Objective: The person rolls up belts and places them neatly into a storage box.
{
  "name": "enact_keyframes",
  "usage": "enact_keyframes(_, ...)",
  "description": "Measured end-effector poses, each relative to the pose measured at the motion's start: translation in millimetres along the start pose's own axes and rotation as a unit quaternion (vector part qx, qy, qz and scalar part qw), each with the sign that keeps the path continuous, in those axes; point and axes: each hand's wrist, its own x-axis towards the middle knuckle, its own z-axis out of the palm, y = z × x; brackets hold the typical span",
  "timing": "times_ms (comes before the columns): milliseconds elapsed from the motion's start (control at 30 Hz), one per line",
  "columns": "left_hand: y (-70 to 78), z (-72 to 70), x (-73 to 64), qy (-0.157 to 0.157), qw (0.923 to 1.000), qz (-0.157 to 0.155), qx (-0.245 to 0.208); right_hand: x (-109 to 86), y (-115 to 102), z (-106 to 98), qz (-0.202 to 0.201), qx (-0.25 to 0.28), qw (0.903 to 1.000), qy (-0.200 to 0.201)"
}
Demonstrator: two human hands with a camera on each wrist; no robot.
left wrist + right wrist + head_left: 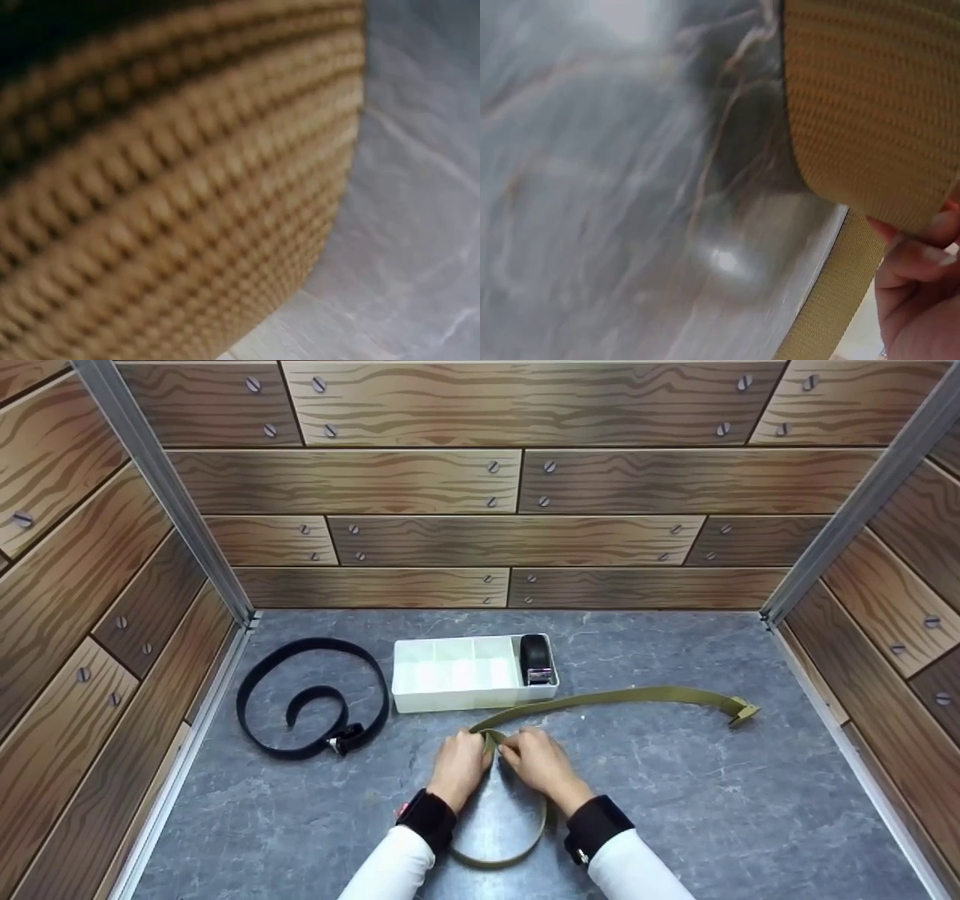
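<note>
An olive-tan webbing belt (637, 694) lies between my hands and stretches away to the right. Its metal-coloured end piece (742, 711) rests on the tabletop at the far right. My left hand (459, 765) grips the webbing where strands cross. Right beside it, my right hand (541, 761) pinches the same belt between thumb and fingers. From both hands a loop of the belt curves toward the front, between the wrists. Ribbed webbing (195, 195) fills most of the left wrist view, hiding the left fingers. The right wrist view has fingertips (922, 259) pinching the belt's edge.
A white compartment box (442, 701) stands just behind my hands, with a rolled black belt (535, 652) in its right compartment. Left of the box, a loosely coiled black belt (241, 697) lies on the grey table (675, 810). Wood-patterned walls (420, 480) enclose the back and sides.
</note>
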Motion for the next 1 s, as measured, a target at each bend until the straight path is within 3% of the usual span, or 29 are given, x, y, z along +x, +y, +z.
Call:
enact_keyframes(133, 1.2, -0.4, 0.1, -0.004, 1.0000, 0.002, -0.008, 1.6, -2, -1, -0.002, -0.002, 0.9995, -0.032)
enact_keyframes(267, -0.9, -6.9, 0.8, -0.043, 0.9983, 0.005, -0.039, 1.1, -2, -2, -0.006, 0.002, 0.9982, -0.060)
enact_keyframes(467, -9.3, -18.3, 3.7, -0.110, 0.9890, 0.061, -0.079, -3.3, -4, -4, 0.012, 0.019, 0.9959, -0.087)
enact_keyframes(567, -11.3, -19.2, 2.6, -0.120, 0.9854, 0.084, -0.086, -5.1, -5, -4, 0.022, 0.024, 0.9949, -0.095)
enact_keyframes(733, -11.5, -18.0, -2.1, -0.132, 0.9793, 0.090, -0.125, -7.1, -4, -3, 0.025, 0.013, 0.9958, -0.087)
enact_keyframes(833, -12.8, -18.6, -4.6, -0.138, 0.9759, 0.074, -0.152, -8.3, -2, -1, 0.001, -0.022, 0.9979, -0.060)
enact_keyframes(1000, -12.9, -20.3, -5.2, -0.134, 0.9839, 0.014, -0.118, -10.6, 1, -2, -0.036, -0.058, 0.9960, -0.058)
